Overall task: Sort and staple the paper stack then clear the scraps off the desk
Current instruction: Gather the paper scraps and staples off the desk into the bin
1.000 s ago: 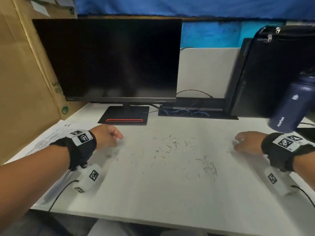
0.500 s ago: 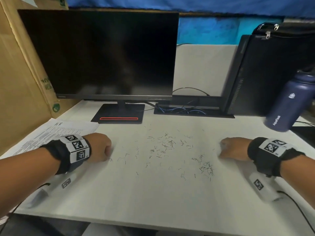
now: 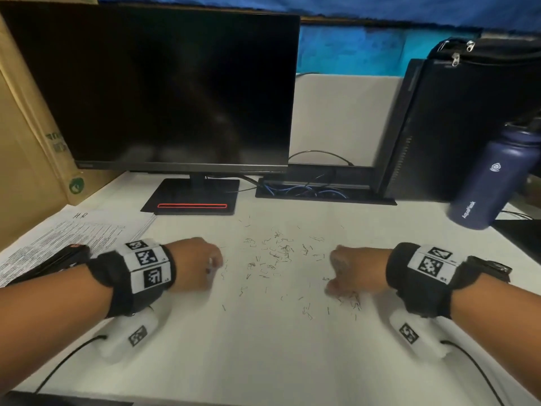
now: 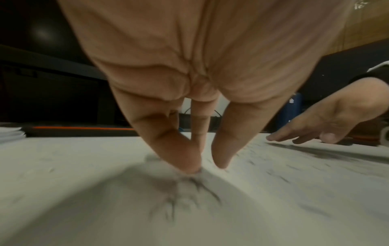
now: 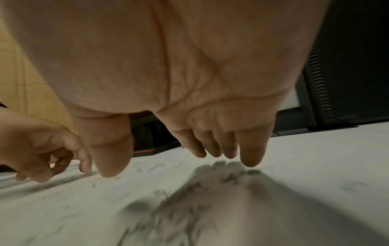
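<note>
Dozens of small bent grey metal staples (image 3: 275, 259) strewn over the middle of a white rectangular desk (image 3: 263, 361), between a bare left hand (image 3: 194, 263) and a bare right hand (image 3: 355, 269). Point every way, with no shared direction; as a patch, spread wider from side to side than from front to back. A denser clump just beside the right hand, on its near side.

Left fingers (image 4: 189, 163) straight and aimed down, tips touching the desktop among blurred staples, a narrow gap to the thumb, nothing pinched. Right fingers (image 5: 250, 156) straight and held together, tips at the surface, thumb apart, nothing gripped.

Bare white desktop from the staples to the near edge, with only wrist-camera cables trailing across it. Hemmed in at the back by a black flat-screen monitor (image 3: 164, 89) on a flat black base with a red stripe (image 3: 190, 197) and by a black cable tray (image 3: 322, 191). Closed on the right by a black computer tower (image 3: 468, 127) and a dark blue metal water bottle (image 3: 486, 183), on the left by a brown cardboard wall (image 3: 26, 142).

A white printed paper stack (image 3: 67, 238) flat at the left edge, well apart from the staples, long edges slanting toward the monitor base.
</note>
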The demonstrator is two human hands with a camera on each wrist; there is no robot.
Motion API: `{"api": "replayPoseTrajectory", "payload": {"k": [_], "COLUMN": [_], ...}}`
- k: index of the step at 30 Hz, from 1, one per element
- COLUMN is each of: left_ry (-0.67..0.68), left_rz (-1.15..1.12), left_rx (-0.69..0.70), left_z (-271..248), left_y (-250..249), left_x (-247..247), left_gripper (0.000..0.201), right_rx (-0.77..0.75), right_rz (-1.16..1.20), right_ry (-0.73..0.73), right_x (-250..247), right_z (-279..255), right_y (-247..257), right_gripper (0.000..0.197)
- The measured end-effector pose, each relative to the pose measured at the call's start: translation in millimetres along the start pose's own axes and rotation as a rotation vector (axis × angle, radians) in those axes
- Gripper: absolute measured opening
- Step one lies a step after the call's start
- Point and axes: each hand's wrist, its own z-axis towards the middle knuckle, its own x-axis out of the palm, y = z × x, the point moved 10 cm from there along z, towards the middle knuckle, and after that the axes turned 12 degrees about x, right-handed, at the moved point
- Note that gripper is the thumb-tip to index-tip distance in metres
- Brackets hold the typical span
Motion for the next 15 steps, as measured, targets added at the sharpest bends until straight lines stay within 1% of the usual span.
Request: {"api": "replayPoseTrajectory", "payload": {"k": [2,4,6,8,10,11,13,15], "left_ry": [-0.062,-0.129,-0.166,-0.142,-0.077,-0.046,0.004,0.065], "left_rz": [-0.016,-0.002,-0.043,-0.054,-0.032,-0.014,0.05,0.136], "left_rx": [-0.016,-0.042,-0.039,-0.025,-0.005,0.022,0.118,0.21], "left_z": [16.0,39.4,63.3,85.4,99.5,102.6,106.6,107.6], "left_y": [3.8,11.3,11.4,1.8,-15.8,-29.1,-56.5,-75.5], "left_x": [-18.8,-39.8,-52.3,-53.0,-46.7,-43.6,-36.6,-22.7], "left_gripper": [0.029,0.04,0.049,0.052,0.052,0.046,0.025,0.022], "right_rx": [-0.027,0.036,0.114,0.17,0.181,0.164,0.061,-0.069], "right_rz": [0.015,0.023,0.015,0.014,0.014,0.019,0.031,0.046], "right_ry": [-0.052,-0.112,-0.132,-0.118,-0.081,-0.062,-0.032,0.01], "right_x": [-17.2,-36.7,-46.9,-48.2,-43.2,-39.5,-32.6,-26.9], "right_z": [10.4,29.3,45.6,55.3,58.1,55.3,48.5,39.4], "right_y": [10.9,5.9,-1.4,-4.1,3.6,12.3,37.4,60.5], "right_gripper": [0.04,0.047,0.058,0.069,0.075,0.073,0.065,0.066]}}
